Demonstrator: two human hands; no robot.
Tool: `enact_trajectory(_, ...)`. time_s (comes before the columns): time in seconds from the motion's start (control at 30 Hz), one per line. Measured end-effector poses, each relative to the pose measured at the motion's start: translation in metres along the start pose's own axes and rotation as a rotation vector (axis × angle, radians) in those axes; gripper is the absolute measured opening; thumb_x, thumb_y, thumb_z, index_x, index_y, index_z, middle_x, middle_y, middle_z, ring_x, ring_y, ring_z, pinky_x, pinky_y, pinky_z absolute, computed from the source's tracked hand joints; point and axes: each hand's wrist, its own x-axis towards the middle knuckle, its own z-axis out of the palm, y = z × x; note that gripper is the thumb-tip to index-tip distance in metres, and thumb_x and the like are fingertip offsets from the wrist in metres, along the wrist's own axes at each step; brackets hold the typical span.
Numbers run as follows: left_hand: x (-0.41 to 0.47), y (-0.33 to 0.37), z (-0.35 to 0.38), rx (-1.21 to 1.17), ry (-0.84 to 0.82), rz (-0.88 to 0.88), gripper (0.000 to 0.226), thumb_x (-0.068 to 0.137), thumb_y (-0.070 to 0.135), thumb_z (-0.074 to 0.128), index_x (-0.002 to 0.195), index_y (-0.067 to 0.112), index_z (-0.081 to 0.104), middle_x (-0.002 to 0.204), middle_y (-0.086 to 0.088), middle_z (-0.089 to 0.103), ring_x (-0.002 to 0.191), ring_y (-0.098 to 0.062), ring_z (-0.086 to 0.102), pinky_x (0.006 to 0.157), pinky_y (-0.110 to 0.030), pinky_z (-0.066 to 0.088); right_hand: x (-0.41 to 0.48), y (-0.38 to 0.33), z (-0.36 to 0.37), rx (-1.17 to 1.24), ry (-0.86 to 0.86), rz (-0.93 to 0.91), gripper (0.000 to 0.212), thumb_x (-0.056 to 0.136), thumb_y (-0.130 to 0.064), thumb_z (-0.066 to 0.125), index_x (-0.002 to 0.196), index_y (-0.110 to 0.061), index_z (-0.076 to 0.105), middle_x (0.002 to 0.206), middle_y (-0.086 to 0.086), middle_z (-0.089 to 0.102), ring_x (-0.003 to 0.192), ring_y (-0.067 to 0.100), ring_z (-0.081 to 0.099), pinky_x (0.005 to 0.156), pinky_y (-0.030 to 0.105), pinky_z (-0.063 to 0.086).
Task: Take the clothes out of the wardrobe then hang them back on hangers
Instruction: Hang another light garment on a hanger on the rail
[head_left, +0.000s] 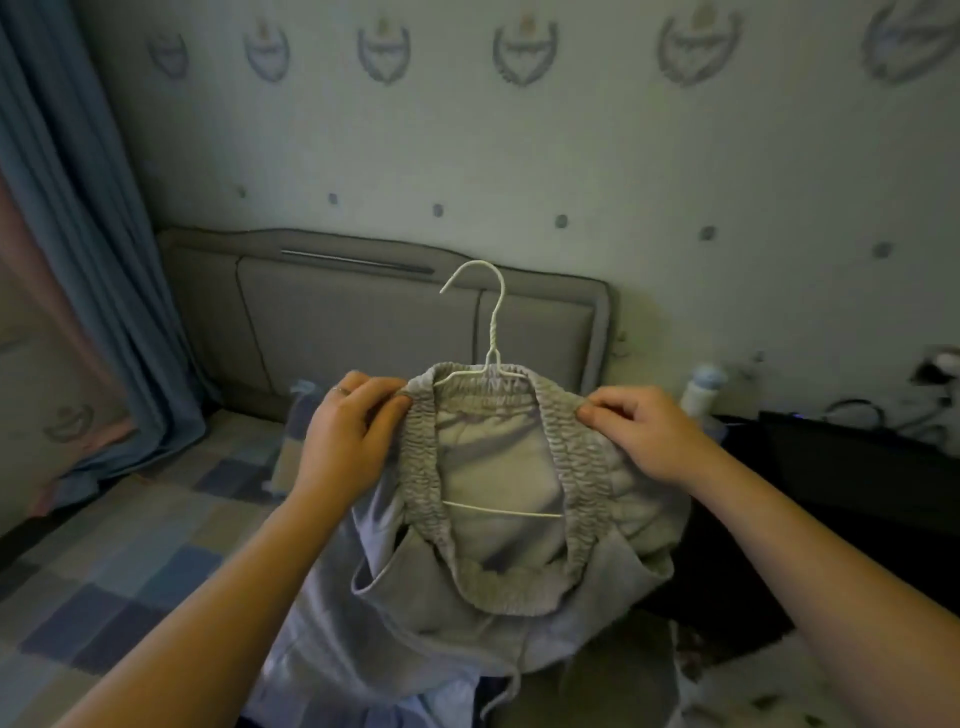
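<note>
Sweatpants (498, 467) waistband is stretching over white hanger (491, 332); left hand (348, 436) and right hand (644, 431) are pinching its sides. Elastic is likely slipping off if either pinch loosens.

No legible txt/labels – wallpaper (571, 145) crests only, too blurred

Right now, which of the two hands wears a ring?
The left hand, pinching the waistband: a ring shows on one finger; the right hand shows none.
</note>
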Motion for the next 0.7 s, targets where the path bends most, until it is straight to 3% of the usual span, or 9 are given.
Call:
enact_trajectory(0.1,0.001,0.063,0.047,-0.091,-0.031,0.104,0.019,0.098,0.035,0.053,0.103,0.025,0.068,0.100,0.006,0.057,0.094,-0.019,0.055,0.083,-0.047,0.049,-0.060,0.013,-0.057,0.015,0.151,0.051,0.031,0.096,-0.015,0.059,0.065,-0.018,0.061,0.056,-0.013,0.054,0.056,-0.005,0.045,0.059,0.015,0.036)
enact_trajectory(0.17,-0.005,0.114,0.076,-0.130,-0.039,0.179,0.019,0.097,0.036,0.052,0.101,0.026,0.067,0.105,0.009,0.055,0.098,-0.016,0.051,0.085,-0.048,0.046,-0.103,0.025,-0.098,-0.014,0.239,0.100,0.033,0.096,-0.016,0.059,0.063,-0.015,0.056,0.053,-0.014,0.046,0.054,-0.002,0.040,0.056,0.018,0.033)
enact_trajectory(0.23,-0.019,0.173,0.104,-0.179,-0.072,0.287,0.021,0.096,0.038,0.051,0.099,0.025,0.068,0.113,0.013,0.053,0.104,-0.010,0.045,0.089,-0.043,0.042,-0.148,0.037,-0.137,-0.043,0.323,0.150,0.030,0.095,-0.018,0.060,0.066,-0.012,0.058,0.058,-0.009,0.047,0.058,0.004,0.043,0.059,0.025,0.034)
enact_trajectory(0.33,-0.049,0.269,0.149,-0.283,-0.199,0.504,0.023,0.097,0.039,0.052,0.097,0.024,0.069,0.122,0.009,0.056,0.110,-0.017,0.049,0.093,-0.045,0.040,-0.221,0.046,-0.194,-0.098,0.448,0.211,0.028,0.095,-0.018,0.060,0.068,-0.014,0.061,0.063,-0.003,0.053,0.063,0.007,0.047,0.062,0.032,0.037)
enact_trajectory(0.47,-0.083,0.383,0.212,-0.390,-0.328,0.700,0.022,0.099,0.041,0.051,0.099,0.026,0.068,0.124,0.009,0.059,0.115,-0.024,0.054,0.093,-0.052,0.040,-0.326,0.041,-0.268,-0.117,0.614,0.295,0.031,0.094,-0.015,0.062,0.064,-0.022,0.064,0.058,-0.014,0.059,0.061,-0.004,0.051,0.062,0.021,0.039)
enact_trajectory(0.57,-0.090,0.441,0.247,-0.415,-0.295,0.722,0.024,0.097,0.043,0.052,0.104,0.028,0.070,0.122,0.006,0.060,0.110,-0.025,0.054,0.090,-0.052,0.042,-0.392,0.028,-0.311,-0.048,0.714,0.380,0.025,0.094,-0.016,0.063,0.069,-0.018,0.070,0.064,-0.009,0.063,0.067,0.002,0.054,0.065,0.025,0.042)
enact_trajectory(0.7,-0.115,0.539,0.291,-0.534,-0.447,0.738,0.029,0.094,0.049,0.049,0.113,0.038,0.067,0.125,0.008,0.056,0.117,-0.022,0.049,0.094,-0.046,0.040,-0.490,0.005,-0.366,0.221,0.891,0.498,0.017,0.093,-0.016,0.062,0.084,-0.010,0.075,0.080,0.007,0.073,0.074,0.012,0.068,0.066,0.023,0.052)
